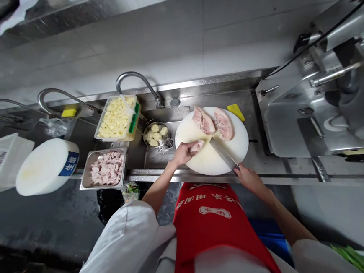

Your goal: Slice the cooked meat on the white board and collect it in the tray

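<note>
My left hand (184, 152) is closed on a small piece of pale pink meat (197, 146) over the left part of a round white cutting board (189, 129). In my right hand (249, 176) is the handle of a knife (223, 153), its wide blade slanting up and left across the board, the tip just right of the held piece. Two larger slabs of meat lie at the back of the board, a left slab (203, 120) and a right slab (223, 124). Neither hand touches them.
Left of the board are a bowl of peeled pale vegetables (156, 134), a tub of yellowish chunks (117, 118) under a faucet (136, 74), and a metal pan of cut meat (107, 168). A yellow cloth (236, 112) and a slicing machine (306, 114) are to the right.
</note>
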Available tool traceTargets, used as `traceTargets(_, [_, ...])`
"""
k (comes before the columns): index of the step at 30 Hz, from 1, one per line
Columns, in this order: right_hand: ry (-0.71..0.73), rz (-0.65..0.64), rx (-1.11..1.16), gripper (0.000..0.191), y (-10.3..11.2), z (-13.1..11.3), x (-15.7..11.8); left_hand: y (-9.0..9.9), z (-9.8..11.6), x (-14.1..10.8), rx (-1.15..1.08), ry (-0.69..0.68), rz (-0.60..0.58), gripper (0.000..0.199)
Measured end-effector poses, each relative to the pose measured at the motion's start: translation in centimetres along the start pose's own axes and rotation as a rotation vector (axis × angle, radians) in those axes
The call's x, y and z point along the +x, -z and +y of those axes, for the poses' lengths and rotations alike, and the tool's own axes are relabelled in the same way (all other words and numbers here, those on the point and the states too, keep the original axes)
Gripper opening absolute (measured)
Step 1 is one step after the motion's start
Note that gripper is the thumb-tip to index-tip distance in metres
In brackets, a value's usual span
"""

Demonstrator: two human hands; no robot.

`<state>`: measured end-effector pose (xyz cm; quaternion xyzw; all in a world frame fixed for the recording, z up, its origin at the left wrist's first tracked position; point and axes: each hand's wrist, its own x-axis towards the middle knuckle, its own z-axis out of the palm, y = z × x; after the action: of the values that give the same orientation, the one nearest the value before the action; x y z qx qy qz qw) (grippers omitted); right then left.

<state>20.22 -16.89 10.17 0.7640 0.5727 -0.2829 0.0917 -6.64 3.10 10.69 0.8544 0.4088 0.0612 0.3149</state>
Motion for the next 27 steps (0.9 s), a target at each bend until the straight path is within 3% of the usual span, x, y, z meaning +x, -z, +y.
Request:
traceTargets(3, [-0.006, -0.01, -0.004, 0.033, 0.0, -0.1, 0.0, -1.3, -1.5, 1.3, -0.105, 0.061, -0.124, 0.048])
traceTargets(5, [-0.008, -0.018, -0.006, 0.033, 0.1, -0.2, 0.0, -2.3, -1.9, 1.5, -0.033, 0.049, -0.038, 0.045])
traceTargets(8, [-0.004, -0.025, -0.012, 0.034, 0.2, -0.3, -0.1, -3.6, -1.6, 1.1, 0.163, 0.032, 0.103, 0.056])
traceTargets(13, [-0.012, -0.038, -0.013, 0.034, 0.5, -0.5, -0.2, -3.9, -1.2, 1.0, 0.283, 0.067, 0.052, 0.066])
traceTargets(19, [-0.031, -0.053, -0.017, 0.032, 0.8, -0.9, -0.5, -4.3, -0.8, 0.3, 0.278, -0.159, 0.031, 0.057])
traceTargets(22, [-0.034, -0.061, -0.025, 0.032, 1.0, -1.1, -0.6, -5.1, -0.5, 0.0, 0.293, -0.206, 0.02, 0.055])
traceTargets(27, [-0.02, -0.033, -0.028, 0.03, 2.2, -2.3, -0.5, -5.9, -0.2, 2.3, 0.112, -0.32, 0.093, 0.035])
